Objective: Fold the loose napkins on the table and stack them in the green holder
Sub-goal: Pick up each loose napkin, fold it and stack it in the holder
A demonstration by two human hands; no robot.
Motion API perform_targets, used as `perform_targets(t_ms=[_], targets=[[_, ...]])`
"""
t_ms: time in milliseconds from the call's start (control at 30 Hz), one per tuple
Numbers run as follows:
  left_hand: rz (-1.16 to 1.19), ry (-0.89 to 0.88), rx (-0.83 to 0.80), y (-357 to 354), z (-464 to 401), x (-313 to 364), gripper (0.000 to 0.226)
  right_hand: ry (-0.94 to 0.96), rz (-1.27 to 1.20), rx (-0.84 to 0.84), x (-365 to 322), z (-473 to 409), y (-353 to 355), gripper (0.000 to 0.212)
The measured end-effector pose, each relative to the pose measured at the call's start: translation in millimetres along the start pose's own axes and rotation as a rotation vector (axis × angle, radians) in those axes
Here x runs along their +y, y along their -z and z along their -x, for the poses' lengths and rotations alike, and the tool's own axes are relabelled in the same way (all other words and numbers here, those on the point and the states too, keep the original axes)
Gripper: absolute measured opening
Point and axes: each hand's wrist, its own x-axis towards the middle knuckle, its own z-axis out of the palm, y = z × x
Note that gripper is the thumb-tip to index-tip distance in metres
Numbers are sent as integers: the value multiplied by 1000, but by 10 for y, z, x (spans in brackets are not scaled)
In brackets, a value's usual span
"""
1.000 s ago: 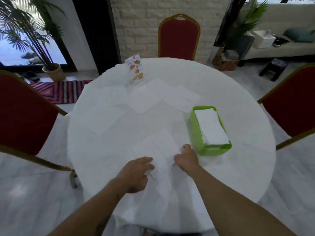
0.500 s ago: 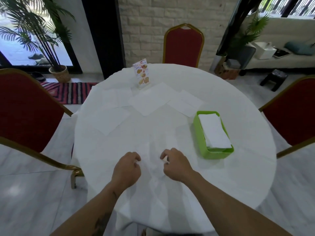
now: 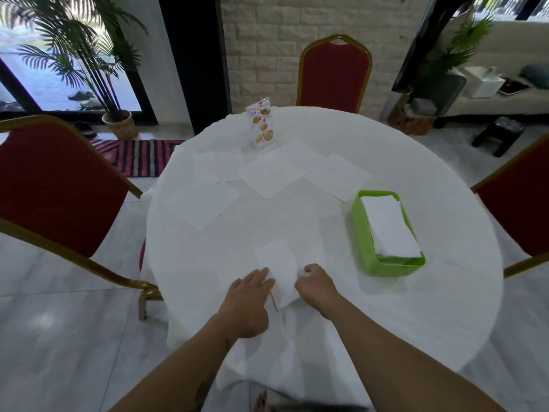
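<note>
A white napkin [image 3: 277,263], folded into a narrow strip, lies on the white tablecloth near the front edge. My left hand [image 3: 248,301] presses flat on its left side. My right hand [image 3: 318,288] pinches its right edge with curled fingers. The green holder [image 3: 361,230] sits to the right with a stack of folded napkins [image 3: 389,227] inside. Several loose unfolded napkins lie farther back: one at the left [image 3: 205,203], one in the middle [image 3: 277,171], one toward the right [image 3: 338,175] and one at the far left [image 3: 219,166].
The round table [image 3: 445,233] has a standing menu card [image 3: 261,124] at its far side. Red chairs stand at the left [image 3: 56,185], at the back [image 3: 334,74] and at the right [image 3: 523,194].
The napkin under my hands has gone from a wide sheet to a narrow folded strip. Both hands drew closer together on it.
</note>
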Motion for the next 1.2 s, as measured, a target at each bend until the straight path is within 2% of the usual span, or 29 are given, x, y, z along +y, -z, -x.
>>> perform_targets(t_ms=[100,233,433,567,700,800,900,1000,1200], targets=[[4,-20,-20,35,-5,-34,70,-23,-70,-16,-12,-45,-44,7],[77,-20,-3,48,0,-36,67,-8,-116,17,-20,-63,-67,15],[203,40,39,30,-39,51,62,173,-2,106,-83,-66,95,25],[296,54,93,128,-199,221,60,259,7,200,-149,-49,381,17],[354,14,214,350,-457,558,55,374,-48,395,-256,-93,903,9],[369,-48,263,489,-675,888,55,323,-103,514,-229,-167,1357,11],[361,-76,239,543,-867,1218,57,199,-186,590,-44,-278,1720,12],[317,-70,196,533,-974,1510,62,44,-277,607,175,-369,1941,16],[226,-65,139,427,-1091,1832,68,-56,-376,592,379,-514,2115,13]])
